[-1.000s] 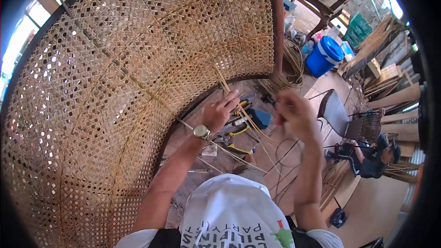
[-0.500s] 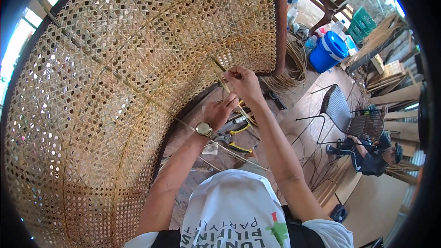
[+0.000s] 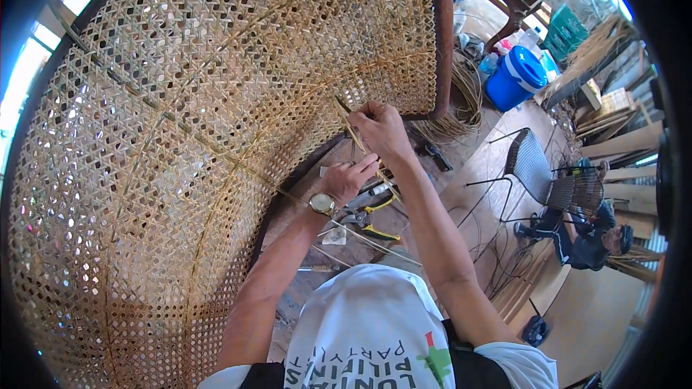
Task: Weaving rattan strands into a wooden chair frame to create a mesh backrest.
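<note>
A large woven cane panel point(image 3: 238, 94) in a dark wooden frame point(image 3: 442, 36) fills the left and upper view. At its lower right edge, my right hand point(image 3: 382, 130) is closed in a pinch on a thin dark pointed piece point(image 3: 344, 106), whose exact kind I cannot make out. A pale cane strand point(image 3: 355, 135) runs beside it, down toward my left hand point(image 3: 346, 179). The left fingers are closed round the strand just below the right hand, and a watch point(image 3: 321, 204) sits on that wrist. The fingertips of both hands are partly hidden.
Yellow-and-black handled cutters point(image 3: 378, 233) lie on the floor below my hands. A coil of cane point(image 3: 465, 101), a blue cooler point(image 3: 515, 78) and a green crate point(image 3: 564, 32) stand at upper right. A person point(image 3: 595, 234) sits at right beside a woven chair point(image 3: 533, 162).
My left fingers have shifted slightly and stretched farther toward the right wrist. The right hand stays at the panel edge, its grip little changed. The whole view has moved slightly.
</note>
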`<state>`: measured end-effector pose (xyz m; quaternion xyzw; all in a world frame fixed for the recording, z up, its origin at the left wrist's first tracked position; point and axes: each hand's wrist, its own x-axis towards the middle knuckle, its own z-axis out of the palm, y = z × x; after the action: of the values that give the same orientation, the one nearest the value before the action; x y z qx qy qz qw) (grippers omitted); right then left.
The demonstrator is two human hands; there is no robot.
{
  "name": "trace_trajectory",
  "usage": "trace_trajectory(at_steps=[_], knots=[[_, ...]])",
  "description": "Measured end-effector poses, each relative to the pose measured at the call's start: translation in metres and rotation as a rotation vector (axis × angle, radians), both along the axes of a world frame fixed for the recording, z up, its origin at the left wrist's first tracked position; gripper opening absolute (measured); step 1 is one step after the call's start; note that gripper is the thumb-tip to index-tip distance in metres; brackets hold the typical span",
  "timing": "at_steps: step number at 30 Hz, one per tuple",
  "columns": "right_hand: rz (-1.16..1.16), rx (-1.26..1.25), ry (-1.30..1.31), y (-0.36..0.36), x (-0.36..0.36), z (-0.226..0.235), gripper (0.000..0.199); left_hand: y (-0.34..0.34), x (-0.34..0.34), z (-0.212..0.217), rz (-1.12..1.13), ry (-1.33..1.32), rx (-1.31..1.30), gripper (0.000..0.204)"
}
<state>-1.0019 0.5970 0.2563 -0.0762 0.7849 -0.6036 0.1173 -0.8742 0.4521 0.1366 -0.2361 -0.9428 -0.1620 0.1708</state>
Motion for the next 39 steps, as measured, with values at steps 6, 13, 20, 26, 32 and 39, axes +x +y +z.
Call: trace_trajectory(at_steps=[6, 13, 20, 26, 32, 39], knots=[[0.166, -0.252, -0.205, 0.013, 0.025, 0.042, 0.023, 0.011, -0.008, -0.022, 0.011, 0.029, -0.014, 0.039], [0.13, -0.214, 0.031, -0.023, 0.047, 0.031, 0.023, 0.039, -0.005, -0.067, -0.086, 0.129, -0.093, 0.013], [0.017, -0.167, -0.118, -0.02, 0.028, -0.005, 0.024, 0.08, 0.035, -0.082, -0.188, -0.014, -0.045, 0.015], [0.005, 0.038, 0.007, -0.013, 0.042, -0.021, 0.025, 0.082, 0.056, -0.082, -0.194, -0.081, -0.033, 0.014], [-0.042, -0.115, -0.018, -0.016, 0.047, -0.026, 0.027, 0.082, 0.063, -0.097, -0.158, -0.076, -0.04, 0.014], [-0.012, -0.105, 0.052, -0.024, 0.041, -0.018, 0.026, 0.089, 0.067, -0.108, -0.108, -0.054, 0.031, 0.014]])
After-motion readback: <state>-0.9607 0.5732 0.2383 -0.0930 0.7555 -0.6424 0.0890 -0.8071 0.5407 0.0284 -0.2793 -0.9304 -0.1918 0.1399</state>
